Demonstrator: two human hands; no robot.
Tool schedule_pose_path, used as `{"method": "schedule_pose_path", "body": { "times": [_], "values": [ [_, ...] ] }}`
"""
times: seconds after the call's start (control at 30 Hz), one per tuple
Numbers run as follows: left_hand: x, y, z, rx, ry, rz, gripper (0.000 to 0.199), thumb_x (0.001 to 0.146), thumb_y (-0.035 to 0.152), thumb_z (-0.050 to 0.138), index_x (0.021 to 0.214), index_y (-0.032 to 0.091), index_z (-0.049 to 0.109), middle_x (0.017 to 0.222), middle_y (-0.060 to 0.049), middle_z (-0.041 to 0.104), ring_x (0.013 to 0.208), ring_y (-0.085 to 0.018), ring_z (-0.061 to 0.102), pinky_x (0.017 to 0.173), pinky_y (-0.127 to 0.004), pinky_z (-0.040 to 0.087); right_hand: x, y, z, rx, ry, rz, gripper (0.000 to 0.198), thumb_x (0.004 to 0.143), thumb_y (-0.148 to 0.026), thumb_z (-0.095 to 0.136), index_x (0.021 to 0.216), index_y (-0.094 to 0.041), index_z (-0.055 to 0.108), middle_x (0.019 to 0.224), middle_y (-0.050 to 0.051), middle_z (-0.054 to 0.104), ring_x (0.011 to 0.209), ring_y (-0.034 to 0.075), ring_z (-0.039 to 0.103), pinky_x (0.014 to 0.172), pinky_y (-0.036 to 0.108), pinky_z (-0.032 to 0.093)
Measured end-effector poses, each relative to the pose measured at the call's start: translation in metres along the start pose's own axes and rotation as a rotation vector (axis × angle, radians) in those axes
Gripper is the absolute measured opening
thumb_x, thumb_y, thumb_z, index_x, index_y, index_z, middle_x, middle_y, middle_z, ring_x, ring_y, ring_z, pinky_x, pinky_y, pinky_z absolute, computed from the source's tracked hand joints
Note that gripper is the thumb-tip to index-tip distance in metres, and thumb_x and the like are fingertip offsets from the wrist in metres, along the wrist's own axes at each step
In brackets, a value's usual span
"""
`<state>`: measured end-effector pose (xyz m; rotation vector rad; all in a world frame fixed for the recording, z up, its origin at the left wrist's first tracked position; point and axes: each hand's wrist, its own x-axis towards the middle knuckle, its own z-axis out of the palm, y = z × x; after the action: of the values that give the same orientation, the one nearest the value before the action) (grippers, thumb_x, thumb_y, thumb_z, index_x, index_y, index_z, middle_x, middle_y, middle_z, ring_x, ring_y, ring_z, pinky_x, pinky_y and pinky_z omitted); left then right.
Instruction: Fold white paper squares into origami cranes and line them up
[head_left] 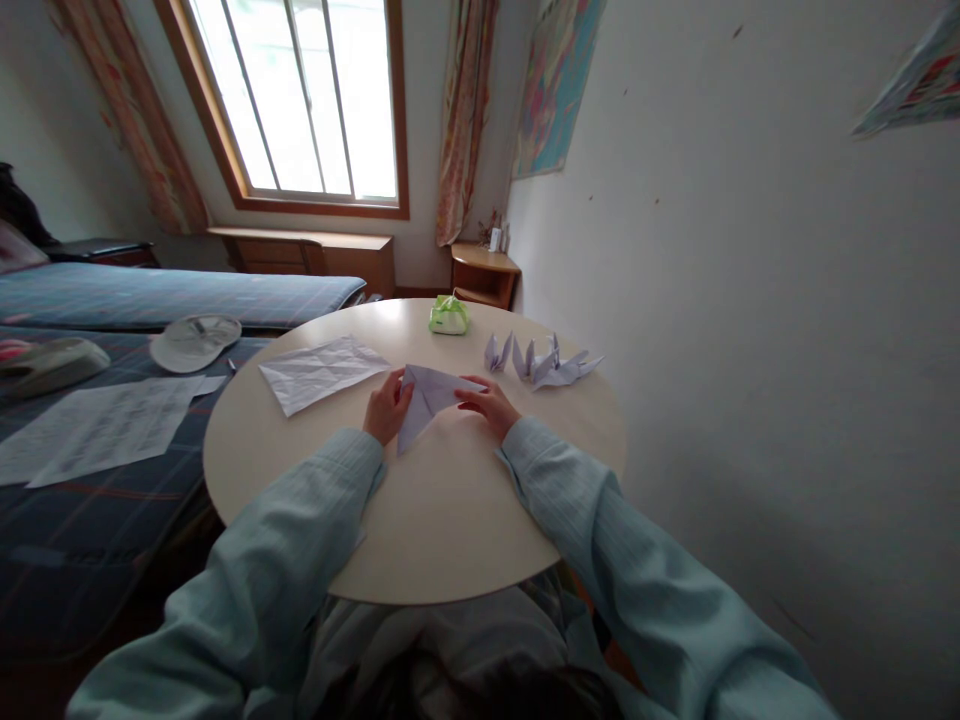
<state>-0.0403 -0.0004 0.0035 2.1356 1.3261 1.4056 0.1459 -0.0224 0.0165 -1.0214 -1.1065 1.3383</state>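
The step in hand appears to be shaping a fold: the thin, sharp-angled white paper sits on the near side of the green packet, at the smooth, round surface. The left hand pinches its left edge; the right hand grasps its right point. A further crease calls for matched edges and firm pressing. Left of the packet lies a wrinkled sheet; right, spiky paper figures.

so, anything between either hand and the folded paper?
Nothing visible: the left hand and right hand both hold the folded paper. The creased sheet lies left of the hands, the paper cranes beyond the right one; neither comes between.
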Motion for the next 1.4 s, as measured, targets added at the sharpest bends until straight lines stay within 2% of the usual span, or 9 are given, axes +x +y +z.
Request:
{"method": "schedule_pose_path", "body": {
  "times": [0.17, 0.37, 0.6, 1.07, 1.4],
  "values": [
    [-0.0001, 0.0001, -0.0007, 0.038, 0.011, -0.006, 0.031, 0.08, 0.032, 0.036, 0.1, 0.015, 0.051, 0.057, 0.001, 0.054, 0.049, -0.009, 0.047, 0.049, -0.019, 0.032, -0.0041, -0.0016, 0.003, 0.065, 0.0, 0.025, 0.03, 0.051, -0.027, 0.07, 0.077, -0.017, 0.058, 0.065, -0.003, 0.059, 0.056, 0.007, 0.054, 0.056, 0.019, 0.044],
    [-0.0004, 0.0018, -0.0014, 0.051, 0.021, -0.011, 0.031, 0.081, 0.031, 0.033, 0.1, 0.016, 0.052, 0.061, 0.0, 0.056, 0.051, -0.011, 0.049, 0.05, -0.019, 0.033, -0.005, 0.0022, 0.0031, 0.004, -0.041, 0.068, 0.022, 0.055, -0.031, 0.068, 0.062, -0.013, 0.057, 0.056, -0.001, 0.056, 0.054, 0.009, 0.055, 0.055, 0.021, 0.044],
    [0.0001, 0.0031, -0.0011, 0.073, 0.012, 0.02, 0.03, 0.079, 0.03, 0.039, 0.101, 0.013, 0.052, 0.051, 0.004, 0.045, 0.045, -0.008, 0.041, 0.048, -0.019, 0.031, -0.0033, 0.0047, 0.0037, 0.015, -0.078, 0.034, 0.026, 0.054, -0.029, 0.068, 0.072, -0.013, 0.061, 0.066, 0.0, 0.061, 0.055, 0.007, 0.055, 0.05, 0.018, 0.042],
    [-0.0001, 0.0025, 0.0002, 0.075, -0.023, 0.021, 0.029, 0.077, 0.029, 0.041, 0.1, 0.014, 0.051, 0.055, 0.004, 0.047, 0.047, -0.008, 0.041, 0.05, -0.019, 0.031, -0.0011, 0.0061, 0.0025, -0.017, -0.056, 0.011, 0.029, 0.055, -0.03, 0.067, 0.078, -0.015, 0.061, 0.073, 0.002, 0.064, 0.06, 0.008, 0.056, 0.05, 0.016, 0.042],
    [-0.0004, 0.0015, 0.0004, 0.07, -0.017, 0.024, 0.03, 0.077, 0.029, 0.04, 0.101, 0.014, 0.049, 0.053, 0.005, 0.043, 0.046, -0.008, 0.04, 0.049, -0.019, 0.031, -0.0031, 0.004, 0.0037, -0.038, -0.058, 0.014, 0.028, 0.056, -0.031, 0.066, 0.079, -0.015, 0.061, 0.075, 0.002, 0.064, 0.061, 0.008, 0.056, 0.051, 0.017, 0.042]
  ]
}}
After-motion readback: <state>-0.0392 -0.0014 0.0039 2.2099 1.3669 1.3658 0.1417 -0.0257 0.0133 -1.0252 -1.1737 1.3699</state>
